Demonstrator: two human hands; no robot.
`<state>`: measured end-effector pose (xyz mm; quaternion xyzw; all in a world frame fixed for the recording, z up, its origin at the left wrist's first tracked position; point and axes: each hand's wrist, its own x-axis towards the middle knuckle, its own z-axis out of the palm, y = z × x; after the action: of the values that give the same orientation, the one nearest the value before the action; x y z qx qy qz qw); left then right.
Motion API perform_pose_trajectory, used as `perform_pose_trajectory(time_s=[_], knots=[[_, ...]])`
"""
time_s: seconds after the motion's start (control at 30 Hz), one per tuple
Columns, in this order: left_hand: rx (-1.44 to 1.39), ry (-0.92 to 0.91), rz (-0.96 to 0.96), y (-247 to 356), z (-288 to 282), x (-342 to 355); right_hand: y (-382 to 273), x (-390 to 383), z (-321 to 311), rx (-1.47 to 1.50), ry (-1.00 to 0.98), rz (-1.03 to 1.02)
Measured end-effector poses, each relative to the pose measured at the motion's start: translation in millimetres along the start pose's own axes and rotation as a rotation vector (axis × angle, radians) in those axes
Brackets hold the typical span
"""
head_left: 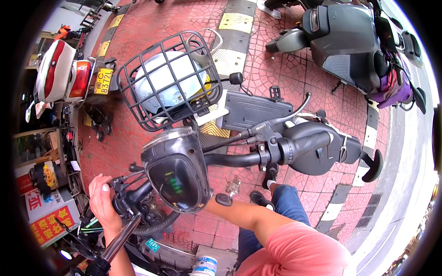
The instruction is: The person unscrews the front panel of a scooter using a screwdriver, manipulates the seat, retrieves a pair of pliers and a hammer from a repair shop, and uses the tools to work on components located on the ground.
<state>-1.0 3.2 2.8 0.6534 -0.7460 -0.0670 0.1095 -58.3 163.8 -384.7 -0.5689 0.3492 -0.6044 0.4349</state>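
Note:
My left hand [102, 202] is closed around the left handlebar end of a black electric bike, beside the brake lever [132, 173]; its palm side is hidden. My right forearm [235, 214], below a pink sleeve, reaches behind the black headlight and display housing [177, 175], which hides the right hand. A black key fob [223, 199] with a bunch of keys [233, 186] hangs by the housing, over that forearm. The right handlebar grip [306, 147] has no hand on it. In front of the housing, the black wire basket [124, 87] holds a whitish rounded helmet-like thing [168, 83].
A grey scooter [343, 32] stands at the far right, a white scooter with red lights [57, 73] at the left. Yellow-black speed bumps [235, 22] cross the red paving. Signboards [50, 225] and another bike's shiny bar [122, 239] lie close to my left arm.

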Motion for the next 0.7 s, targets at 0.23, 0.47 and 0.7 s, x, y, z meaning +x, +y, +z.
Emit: perform_pose_trajectory(time_s=[0.23,0.47,0.7], knots=[[-0.034,-0.009,-0.114,-25,-2,-23,98,-23,-158,-0.634,-0.349,1.257],[-0.38,-0.039,-0.229,-21,4,-6,271,-55,-295,-0.872,0.251,1.286],[-0.577,0.061,-0.357,-19,10,-9,319,-2,-336,-1.019,0.189,1.328]])
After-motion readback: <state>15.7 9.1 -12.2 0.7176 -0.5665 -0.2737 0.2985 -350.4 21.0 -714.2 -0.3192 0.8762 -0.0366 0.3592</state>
